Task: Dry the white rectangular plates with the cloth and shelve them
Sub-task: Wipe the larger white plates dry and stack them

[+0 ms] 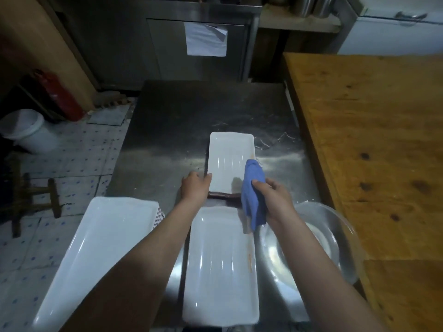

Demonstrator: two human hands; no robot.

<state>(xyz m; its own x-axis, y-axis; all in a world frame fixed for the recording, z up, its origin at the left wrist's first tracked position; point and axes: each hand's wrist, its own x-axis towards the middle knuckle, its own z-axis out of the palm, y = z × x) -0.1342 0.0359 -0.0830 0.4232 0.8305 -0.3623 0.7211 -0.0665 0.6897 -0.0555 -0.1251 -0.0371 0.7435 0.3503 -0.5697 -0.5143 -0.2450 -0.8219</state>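
Note:
A white rectangular plate point(227, 156) lies lengthways on the steel table point(172, 121). My left hand point(194, 186) holds its near left corner, thumb on the rim. My right hand point(272, 195) grips a bunched blue cloth point(254, 188), whose upper end touches the plate's near right part. Closer to me lies a second white plate point(220, 267), flat on the table. A stack of white plates point(100, 248) sits at the near left, angled, partly behind my left forearm.
A shiny metal bowl point(318, 240) stands at the near right, beside my right forearm. A wooden table point(374, 140) borders the steel one on the right. A steel cabinet point(191, 46) stands behind. A white bucket point(26, 130), a red extinguisher point(60, 94) and a wooden stool point(33, 195) are on the tiled floor, left.

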